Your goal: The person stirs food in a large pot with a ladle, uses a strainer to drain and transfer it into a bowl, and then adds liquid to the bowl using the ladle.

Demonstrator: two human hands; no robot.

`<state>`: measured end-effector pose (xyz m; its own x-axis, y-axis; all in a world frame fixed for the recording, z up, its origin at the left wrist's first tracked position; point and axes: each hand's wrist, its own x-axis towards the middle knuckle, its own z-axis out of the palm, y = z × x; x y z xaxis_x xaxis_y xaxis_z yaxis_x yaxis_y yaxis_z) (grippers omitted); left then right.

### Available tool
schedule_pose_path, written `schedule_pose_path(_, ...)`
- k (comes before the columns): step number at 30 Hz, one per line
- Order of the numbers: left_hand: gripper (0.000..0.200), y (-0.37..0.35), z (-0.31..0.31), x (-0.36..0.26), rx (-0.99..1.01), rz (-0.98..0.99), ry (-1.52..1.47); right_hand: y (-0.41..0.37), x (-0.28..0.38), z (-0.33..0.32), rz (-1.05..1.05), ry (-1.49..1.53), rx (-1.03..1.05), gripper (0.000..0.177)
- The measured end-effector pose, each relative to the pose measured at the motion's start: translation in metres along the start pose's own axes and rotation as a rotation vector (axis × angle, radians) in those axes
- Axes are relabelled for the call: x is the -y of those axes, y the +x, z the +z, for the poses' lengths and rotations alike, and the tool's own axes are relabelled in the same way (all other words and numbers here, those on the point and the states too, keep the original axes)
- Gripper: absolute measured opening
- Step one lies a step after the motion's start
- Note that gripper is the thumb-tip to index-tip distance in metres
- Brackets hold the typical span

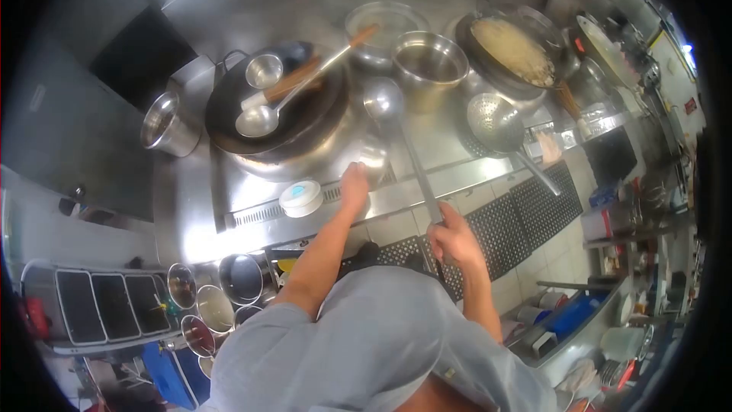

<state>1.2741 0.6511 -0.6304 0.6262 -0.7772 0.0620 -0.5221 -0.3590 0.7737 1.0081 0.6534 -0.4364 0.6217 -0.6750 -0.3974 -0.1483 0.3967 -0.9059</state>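
Observation:
My right hand [455, 240] is closed round the long metal handle of a ladle [383, 99], whose bowl hangs over the steel stove top [435, 175]. Nearer the stove's front edge, my left hand [354, 187] has its fingers pressed together at a small shiny metal cup [372, 156], slightly blurred. A white round tub with a lid [301, 198] lies to the left of that hand. Farther left, a black wok [229, 111] bears another ladle [257, 121], a wooden-handled tool and a small metal bowl [264, 71].
Behind the ladle stands a steel pot [431, 61]. To its right are a wok with pale food [507, 46] and a perforated skimmer [496, 122]. A metal container [171, 126] is at the left, several round pots [242, 278] below. Black perforated mats [499, 229] cover part of the floor.

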Motion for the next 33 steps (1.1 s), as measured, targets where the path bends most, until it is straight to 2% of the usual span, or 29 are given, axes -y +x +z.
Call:
schedule_pose_path(1,0.029,0.008,0.008,0.004,-0.058,-0.122,-0.107,0.004,0.003,-0.009,-0.003,-0.141,0.010,0.060)
schedule_pose_path(3,0.037,0.016,0.012,0.018,0.043,-0.356,-0.638,0.007,0.007,-0.026,0.000,-0.422,0.023,0.061)
schedule_pose_path(5,0.043,0.009,-0.033,-0.047,0.048,-0.746,-1.217,0.022,-0.013,-0.047,-0.177,-0.629,-0.003,0.062)
schedule_pose_path(6,0.047,0.015,-0.032,-0.032,0.046,-0.796,-1.402,0.027,-0.020,-0.056,-0.267,-0.732,-0.016,0.063)
schedule_pose_path(9,0.047,0.015,-0.043,-0.033,0.014,-0.717,-1.636,0.023,-0.009,-0.066,-0.287,-0.763,0.002,0.062)
schedule_pose_path(12,0.048,0.011,-0.056,-0.059,-0.006,-0.584,-1.507,0.024,0.000,-0.069,-0.303,-0.611,-0.010,0.059)
schedule_pose_path(15,0.048,0.012,-0.022,-0.028,0.090,-0.314,-0.754,0.043,0.021,-0.064,-0.307,-0.496,-0.056,0.059)
schedule_pose_path(17,0.046,0.010,-0.010,-0.043,0.160,-0.132,0.140,0.071,0.048,-0.062,-0.345,-0.492,-0.104,0.058)
schedule_pose_path(18,0.044,0.009,0.011,-0.020,0.127,0.179,0.095,0.090,0.068,-0.061,-0.358,-0.511,-0.123,0.058)
schedule_pose_path(21,0.034,0.010,0.043,0.002,0.374,0.083,0.291,0.155,0.146,-0.049,-0.376,-0.605,-0.203,0.049)
schedule_pose_path(23,0.038,0.009,0.031,0.000,0.422,0.199,0.242,0.211,0.195,-0.046,-0.377,-0.736,-0.253,0.039)
schedule_pose_path(24,0.041,-0.002,0.015,-0.013,0.294,0.246,0.272,0.255,0.203,-0.054,-0.419,-0.879,-0.289,0.040)
schedule_pose_path(25,0.045,-0.012,0.002,-0.023,0.162,0.278,0.297,0.287,0.217,-0.055,-0.311,-0.867,-0.266,0.037)
schedule_pose_path(27,0.052,-0.012,-0.008,-0.011,-0.070,0.211,0.269,0.358,0.230,-0.065,-0.150,-1.050,-0.173,0.029)
schedule_pose_path(28,0.056,-0.010,-0.012,-0.004,-0.182,0.175,0.259,0.377,0.228,-0.068,-0.134,-0.787,-0.097,0.025)
schedule_pose_path(30,0.060,0.000,-0.015,0.010,-0.308,-0.063,0.127,0.404,0.222,-0.075,-0.072,-0.252,0.045,0.017)
schedule_pose_path(31,0.062,0.004,-0.013,0.020,-0.360,-0.175,0.060,0.411,0.219,-0.076,0.033,0.167,0.125,0.014)
schedule_pose_path(32,0.057,0.012,-0.012,0.031,-0.347,-0.219,0.040,0.417,0.217,-0.081,0.137,0.587,0.195,0.011)
schedule_pose_path(33,0.056,0.023,-0.008,0.050,-0.185,-0.288,0.049,0.419,0.217,-0.085,0.237,1.007,0.261,0.009)
